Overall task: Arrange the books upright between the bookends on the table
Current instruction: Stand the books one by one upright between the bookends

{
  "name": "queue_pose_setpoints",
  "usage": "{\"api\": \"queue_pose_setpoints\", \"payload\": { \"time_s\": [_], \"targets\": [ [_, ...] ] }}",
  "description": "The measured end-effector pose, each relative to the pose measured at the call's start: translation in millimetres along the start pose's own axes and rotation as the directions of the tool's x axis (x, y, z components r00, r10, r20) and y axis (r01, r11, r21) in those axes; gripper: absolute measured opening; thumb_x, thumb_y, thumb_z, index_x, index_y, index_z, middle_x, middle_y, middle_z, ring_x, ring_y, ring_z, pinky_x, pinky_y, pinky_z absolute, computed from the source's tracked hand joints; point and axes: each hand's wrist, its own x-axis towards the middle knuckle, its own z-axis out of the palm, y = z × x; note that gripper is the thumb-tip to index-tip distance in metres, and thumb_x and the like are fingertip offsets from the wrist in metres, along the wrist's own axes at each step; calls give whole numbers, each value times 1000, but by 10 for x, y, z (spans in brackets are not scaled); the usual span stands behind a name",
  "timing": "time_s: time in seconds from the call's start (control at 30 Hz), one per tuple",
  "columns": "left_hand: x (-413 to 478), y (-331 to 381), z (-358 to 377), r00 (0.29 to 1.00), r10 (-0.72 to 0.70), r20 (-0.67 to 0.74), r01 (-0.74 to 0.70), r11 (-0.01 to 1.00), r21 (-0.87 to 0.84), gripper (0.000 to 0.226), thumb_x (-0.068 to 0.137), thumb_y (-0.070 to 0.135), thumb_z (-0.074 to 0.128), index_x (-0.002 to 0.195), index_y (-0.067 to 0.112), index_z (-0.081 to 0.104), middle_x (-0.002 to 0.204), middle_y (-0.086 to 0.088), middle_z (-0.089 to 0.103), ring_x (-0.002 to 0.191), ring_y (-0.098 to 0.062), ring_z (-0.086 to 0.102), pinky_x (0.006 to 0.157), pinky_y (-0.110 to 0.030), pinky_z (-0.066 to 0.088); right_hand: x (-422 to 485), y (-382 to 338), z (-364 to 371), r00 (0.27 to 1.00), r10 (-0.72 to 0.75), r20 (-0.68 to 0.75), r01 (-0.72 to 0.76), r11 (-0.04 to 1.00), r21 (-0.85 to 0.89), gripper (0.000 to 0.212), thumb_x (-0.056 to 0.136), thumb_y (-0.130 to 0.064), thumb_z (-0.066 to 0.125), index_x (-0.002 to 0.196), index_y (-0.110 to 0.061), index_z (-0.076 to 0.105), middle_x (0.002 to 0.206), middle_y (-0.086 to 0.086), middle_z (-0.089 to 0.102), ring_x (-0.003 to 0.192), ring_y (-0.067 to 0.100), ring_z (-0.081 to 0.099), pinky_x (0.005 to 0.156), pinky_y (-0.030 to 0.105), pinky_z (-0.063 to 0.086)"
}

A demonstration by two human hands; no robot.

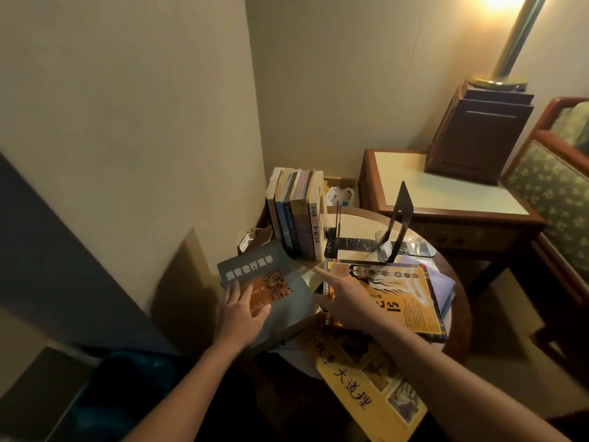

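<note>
1. Nearest, well in front of the tall black bookend (402,218), a yellow book (366,400) lies flat. It hangs over the round table's rim (459,314) and an arm crosses it.
2. Left of and in front of that bookend, the left hand (239,314) lies flat on the tilted grey-blue book (264,282), fingers fairly straight. This book seems to be the one in hand. I judge it must next be stood on end and carried to the row.
3. Just in front of the bookend, the right hand (347,301) reaches out spread over the orange book (398,298), holding nothing.
4. Left of the bookend, past a thin second bookend (338,224), upright books (299,215) already stand.
5. Hidden: whether anything braces the row's far-left end, and the purple books under the orange one.
</note>
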Motion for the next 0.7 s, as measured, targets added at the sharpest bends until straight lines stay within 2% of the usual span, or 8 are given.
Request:
{"api": "queue_pose_setpoints", "payload": {
  "time_s": [0.07,0.13,0.2,0.23,0.3,0.53,0.63,0.7],
  "targets": [
    [-79,-109,28,999,-50,1,50,998,-28,79,96,65,44,160,30,15,169,-6,-3,155,-28,-5,125,-50,9,35,-64,144,998,4,63,-4,1000,5,66,99,-45,54,157,-32,26,134,5,62,104,17,63,89,34,55],
    [-148,-167,35,992,-124,33,127,983,-129,82,93,69,45,160,37,10,169,-6,-4,154,-34,2,123,-51,17,79,-127,265,993,25,117,-21,999,-35,63,100,-47,51,156,-32,27,134,6,60,111,21,59,96,38,51],
    [-182,-187,50,977,-188,99,207,946,-251,82,94,67,48,158,44,3,166,-8,9,148,-38,22,114,-49,31,125,-169,376,986,50,159,-29,991,-129,63,100,-51,46,157,-36,24,151,6,47,143,35,32,119,54,24],
    [-191,-183,62,971,-198,130,229,926,-300,82,95,65,49,157,46,-1,164,-9,17,144,-38,30,111,-48,36,148,-178,421,983,64,171,-37,987,-156,63,100,-54,44,157,-39,22,156,5,42,150,38,16,121,60,8],
    [-187,-172,83,968,-200,155,245,892,-380,85,94,63,51,156,48,-4,161,-7,28,139,-35,39,109,-47,40,194,-173,484,980,94,178,-64,984,-169,65,98,-58,44,156,-43,19,157,5,40,153,37,1,119,63,-7],
    [-58,-149,33,961,-237,141,272,734,-622,92,87,43,75,157,44,15,150,-6,42,130,-30,47,109,-46,42,230,-192,534,976,134,172,-99,975,-199,74,94,-65,46,156,-45,13,152,12,42,153,35,-4,116,65,-9],
    [-10,-130,22,953,-282,108,267,623,-735,85,81,25,82,149,41,34,141,-6,46,120,-29,52,100,-47,51,236,-204,515,974,138,181,-108,980,-166,74,93,-63,51,156,-45,17,150,12,43,153,34,-4,117,66,-8],
    [21,-104,-5,951,-297,83,232,514,-826,66,82,17,81,134,40,47,133,-7,49,110,-27,57,86,-45,58,241,-203,477,971,138,193,-111,984,-143,75,92,-61,55,156,-44,19,150,11,41,154,32,-2,117,66,-8]
  ]
}}
